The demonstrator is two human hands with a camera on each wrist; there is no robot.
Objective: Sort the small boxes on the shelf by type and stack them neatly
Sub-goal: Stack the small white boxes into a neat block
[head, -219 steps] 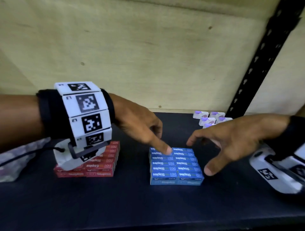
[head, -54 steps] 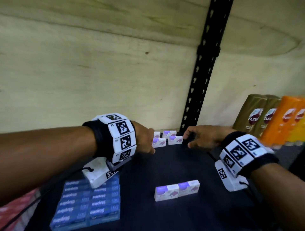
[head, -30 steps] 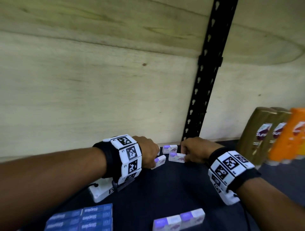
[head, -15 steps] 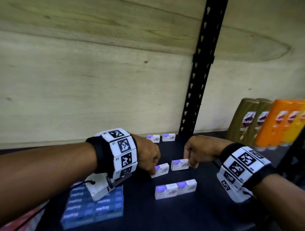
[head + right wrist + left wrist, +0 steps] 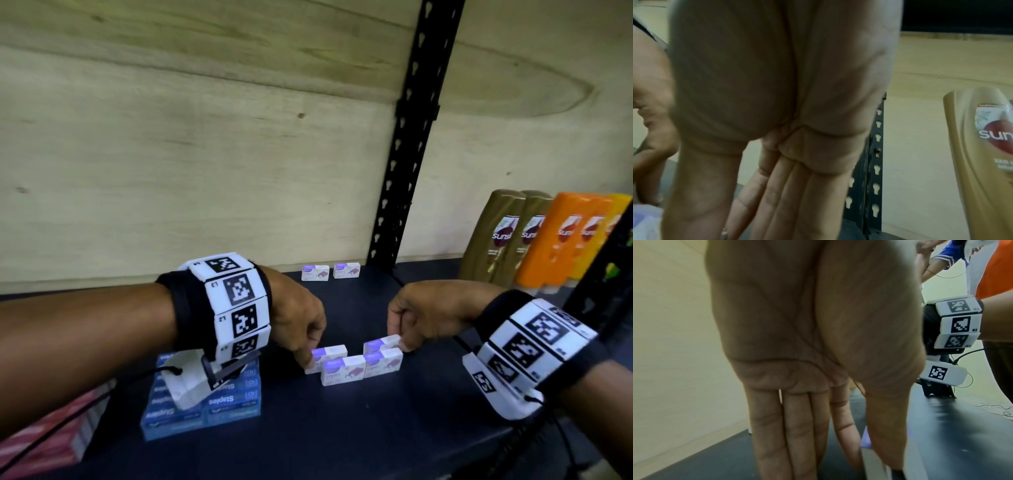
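Two white-and-purple boxes [image 5: 342, 370] [image 5: 383, 364] stand side by side on the dark shelf [image 5: 342, 428]. Just behind them, my left hand [image 5: 310, 358] pinches a third such box [image 5: 330, 353] at its left end. My right hand [image 5: 402, 344] pinches a fourth [image 5: 381, 342] at its right end. Whether these two rest on the shelf I cannot tell. The left wrist view shows the box's purple corner [image 5: 865, 440] between thumb and index finger. Two more boxes [image 5: 315, 272] [image 5: 346, 270] stand by the back wall.
A block of blue Staples boxes [image 5: 212, 401] lies at the left, partly under my left wrist. Red boxes [image 5: 44, 438] are at the lower left edge. Brown and orange shampoo bottles [image 5: 513, 236] stand at the right, past the black upright [image 5: 397, 222].
Both hands have drawn their white-and-purple boxes forward from the back of the shelf; the two now sit close behind the front pair.
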